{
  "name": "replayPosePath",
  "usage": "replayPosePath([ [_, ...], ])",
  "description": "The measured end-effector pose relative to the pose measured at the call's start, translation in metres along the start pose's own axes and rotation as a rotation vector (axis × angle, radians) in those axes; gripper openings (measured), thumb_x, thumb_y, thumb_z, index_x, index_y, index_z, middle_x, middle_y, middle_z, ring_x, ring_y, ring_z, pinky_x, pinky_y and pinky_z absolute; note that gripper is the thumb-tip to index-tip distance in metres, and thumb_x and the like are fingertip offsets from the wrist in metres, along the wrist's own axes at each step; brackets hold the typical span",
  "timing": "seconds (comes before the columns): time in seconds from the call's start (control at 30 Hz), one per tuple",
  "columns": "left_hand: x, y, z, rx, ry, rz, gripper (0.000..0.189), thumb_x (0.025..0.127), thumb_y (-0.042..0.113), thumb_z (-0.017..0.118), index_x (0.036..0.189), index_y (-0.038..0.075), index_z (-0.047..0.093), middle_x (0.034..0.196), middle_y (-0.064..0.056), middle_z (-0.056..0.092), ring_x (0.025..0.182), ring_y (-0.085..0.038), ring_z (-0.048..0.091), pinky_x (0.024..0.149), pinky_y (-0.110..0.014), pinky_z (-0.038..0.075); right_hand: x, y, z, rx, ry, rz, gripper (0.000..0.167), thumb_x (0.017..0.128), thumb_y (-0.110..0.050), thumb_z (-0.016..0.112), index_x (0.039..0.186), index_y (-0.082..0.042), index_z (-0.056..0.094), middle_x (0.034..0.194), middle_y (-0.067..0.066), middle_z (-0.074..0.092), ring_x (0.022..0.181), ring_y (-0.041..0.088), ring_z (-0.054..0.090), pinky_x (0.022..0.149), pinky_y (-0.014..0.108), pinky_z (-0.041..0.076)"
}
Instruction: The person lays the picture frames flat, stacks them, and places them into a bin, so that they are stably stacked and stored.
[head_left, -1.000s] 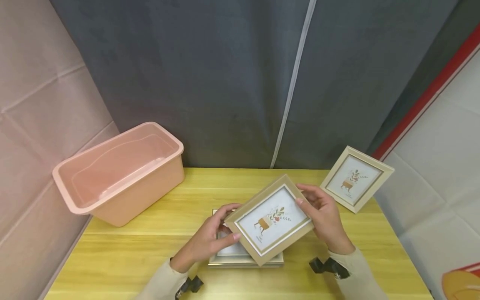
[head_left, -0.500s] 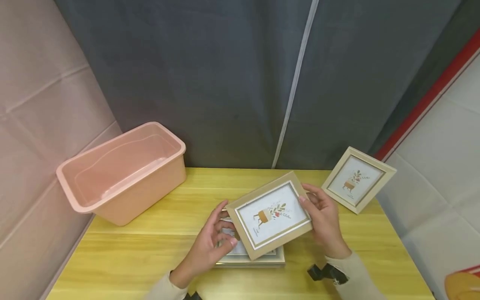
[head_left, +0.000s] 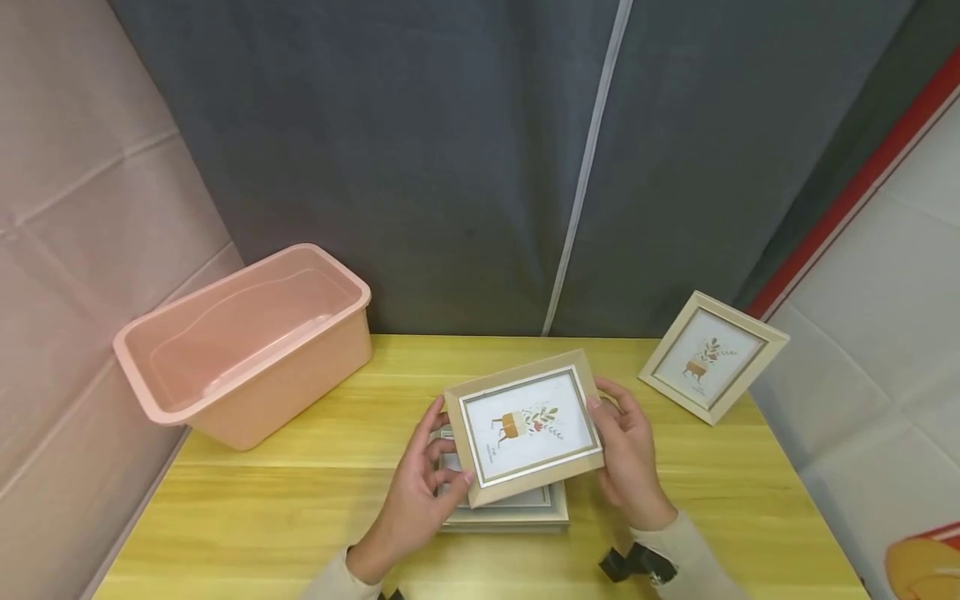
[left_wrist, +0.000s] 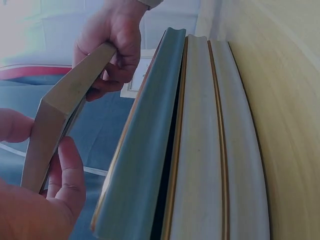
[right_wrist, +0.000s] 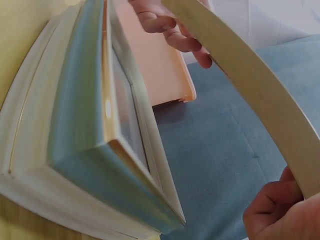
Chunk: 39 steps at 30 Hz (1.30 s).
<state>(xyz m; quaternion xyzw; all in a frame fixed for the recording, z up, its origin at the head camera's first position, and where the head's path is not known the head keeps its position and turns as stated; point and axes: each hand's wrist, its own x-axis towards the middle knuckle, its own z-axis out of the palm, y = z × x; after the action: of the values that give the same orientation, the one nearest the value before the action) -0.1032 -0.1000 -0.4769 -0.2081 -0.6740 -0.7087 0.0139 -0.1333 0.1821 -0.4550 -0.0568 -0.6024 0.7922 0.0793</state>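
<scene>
Both hands hold a tan picture frame (head_left: 459, 433) with a deer-and-flowers print, lying sideways and tilted. My left hand (head_left: 408, 496) pinches its left edge, thumb in front and fingers behind. On the opposite edge, my right hand (head_left: 633, 471) grips it the same way. The held frame hangs above a stack of picture frames (head_left: 510, 521), apart from it in the left wrist view. That view shows the stacked frames' edges (left_wrist: 200, 140), one bluish and others whitish with gold lines. Most of the stack's top is hidden from the head view.
A cream picture frame (head_left: 708, 358) with a similar print stands propped at the table's back right. At the back left sits a pink plastic bin (head_left: 285, 379). A dark curtain (head_left: 420, 167) hangs behind the wooden table (head_left: 247, 517).
The held picture frame has turned clockwise, closer to level, and shifted slightly left. My right hand has moved left with it. The propped frame and the bin have stayed put.
</scene>
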Motion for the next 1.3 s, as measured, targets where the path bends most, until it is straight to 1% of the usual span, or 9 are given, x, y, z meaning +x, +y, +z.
replayPosePath([
  [0.2,0.0,0.0,-0.008,-0.016,0.005,-0.033,0.1,0.091,-0.014,0.069,0.17,0.018,0.017,0.155,-0.022,0.035,0.114,-0.015,0.061,0.077,-0.024,0.063,-0.004,0.002,-0.003,-0.058,-0.075,-0.043,0.038,0.109,-0.007,0.056,0.146,0.0,0.049,0.109,-0.001,0.075,0.093,0.015,0.076,0.076,0.036,0.066],
  [0.33,-0.001,0.0,-0.016,0.005,0.018,-0.033,0.095,0.092,-0.013,0.068,0.169,0.018,0.022,0.154,-0.02,0.036,0.11,-0.013,0.059,0.072,-0.021,0.061,-0.005,0.003,-0.007,-0.155,-0.124,-0.07,0.038,0.107,-0.006,0.059,0.144,0.002,0.051,0.105,-0.002,0.077,0.089,0.015,0.077,0.074,0.034,0.067],
  [0.43,-0.002,0.001,-0.022,0.019,0.023,-0.026,0.091,0.093,-0.012,0.068,0.169,0.016,0.025,0.153,-0.021,0.037,0.11,-0.012,0.058,0.075,-0.021,0.062,-0.007,0.004,-0.01,-0.24,-0.156,-0.097,0.038,0.107,-0.006,0.06,0.143,0.004,0.054,0.106,-0.001,0.078,0.088,0.014,0.077,0.074,0.032,0.066],
  [0.57,-0.004,0.002,-0.028,0.048,0.043,-0.04,0.087,0.093,-0.011,0.068,0.167,0.014,0.029,0.154,-0.021,0.04,0.112,-0.01,0.058,0.084,-0.024,0.063,-0.008,0.008,-0.013,-0.34,-0.204,-0.135,0.037,0.107,-0.005,0.06,0.142,0.005,0.056,0.109,0.014,0.077,0.086,0.013,0.076,0.073,0.031,0.066],
  [0.67,-0.006,0.002,-0.031,0.088,0.06,-0.068,0.084,0.094,-0.009,0.068,0.167,0.012,0.031,0.153,-0.021,0.043,0.112,-0.01,0.059,0.085,-0.025,0.063,-0.01,0.011,-0.016,-0.4,-0.23,-0.142,0.036,0.107,-0.006,0.06,0.142,0.004,0.058,0.111,0.026,0.074,0.084,0.012,0.075,0.072,0.032,0.066],
  [0.77,-0.007,0.001,-0.033,0.142,0.087,-0.109,0.079,0.095,-0.005,0.07,0.165,0.011,0.036,0.152,-0.021,0.048,0.114,-0.014,0.06,0.085,-0.025,0.063,-0.012,0.015,-0.017,-0.441,-0.239,-0.11,0.036,0.107,-0.008,0.061,0.142,0.002,0.06,0.112,0.028,0.072,0.084,0.011,0.074,0.069,0.032,0.065],
  [0.93,-0.005,-0.001,-0.035,0.228,0.144,-0.182,0.069,0.098,0.002,0.071,0.161,0.012,0.045,0.147,-0.016,0.057,0.119,-0.025,0.06,0.086,-0.024,0.061,-0.015,0.021,-0.018,-0.455,-0.254,-0.012,0.039,0.106,-0.01,0.063,0.143,0.001,0.06,0.117,0.025,0.07,0.086,0.011,0.072,0.07,0.036,0.066],
  [1.03,-0.004,-0.004,-0.037,0.251,0.148,-0.21,0.068,0.098,0.002,0.07,0.16,0.01,0.045,0.146,-0.016,0.058,0.119,-0.03,0.059,0.086,-0.024,0.061,-0.017,0.025,-0.018,-0.453,-0.25,0.031,0.04,0.105,-0.011,0.065,0.143,0.0,0.06,0.119,0.024,0.069,0.088,0.011,0.072,0.07,0.035,0.065],
  [1.3,-0.008,-0.012,-0.038,0.263,0.156,-0.316,0.069,0.097,0.001,0.07,0.161,0.012,0.046,0.146,-0.012,0.059,0.117,-0.024,0.06,0.09,-0.022,0.06,-0.019,0.032,-0.017,-0.514,-0.266,0.04,0.044,0.1,-0.008,0.07,0.142,0.002,0.061,0.117,0.023,0.068,0.089,0.01,0.07,0.069,0.034,0.066],
])
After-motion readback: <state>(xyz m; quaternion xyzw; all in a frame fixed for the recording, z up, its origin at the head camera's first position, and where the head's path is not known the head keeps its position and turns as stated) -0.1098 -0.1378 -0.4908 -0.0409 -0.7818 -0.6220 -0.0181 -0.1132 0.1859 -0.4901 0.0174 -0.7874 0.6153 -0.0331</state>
